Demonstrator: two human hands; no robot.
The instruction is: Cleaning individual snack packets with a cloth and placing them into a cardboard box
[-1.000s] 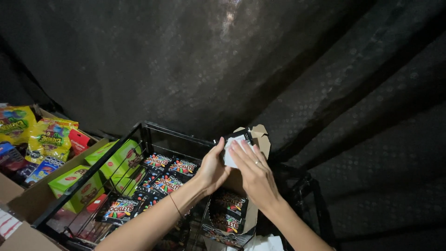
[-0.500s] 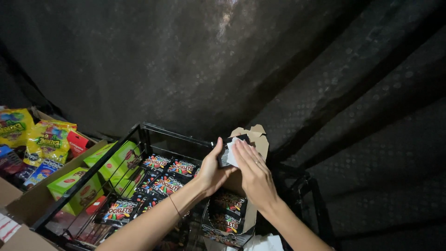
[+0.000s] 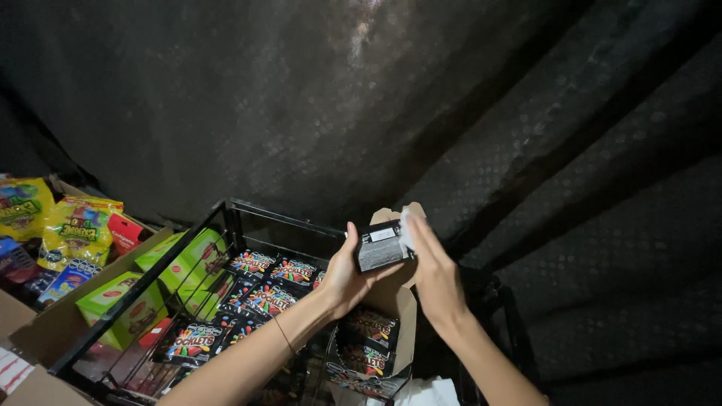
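nearest the camera, both forearms are rising from the bottom edge of the view and meeting above the right end of a black wire rack (image 3: 226,207). the left hand (image 3: 347,278) is curling its fingers around the lower left side of a small black rectangular packet with a pale label (image 3: 382,246), thumb up along its near end, so it is closed on the packet and bearing its weight. the packet's long axis is lying roughly left to right, tilted up a little toward the right. the right hand (image 3: 435,272) is standing just to the right of it, palm turned left, fingers nearly straight and close together, their tips pressing on the packet's upper right corner; it is touching rather than gripping. below the hands an open brown cardboard carton (image 3: 398,301) of dark candy packets is sitting at the rack's right end. in the rack, rows of dark glossy sweet packets with coloured dots (image 3: 267,297) are lying flat, with green boxes (image 3: 124,304) at its left edge. farther left, yellow snack bags (image 3: 75,229) are leaning in a cardboard box. behind everything a dark fabric sheet (image 3: 451,113) is hanging.
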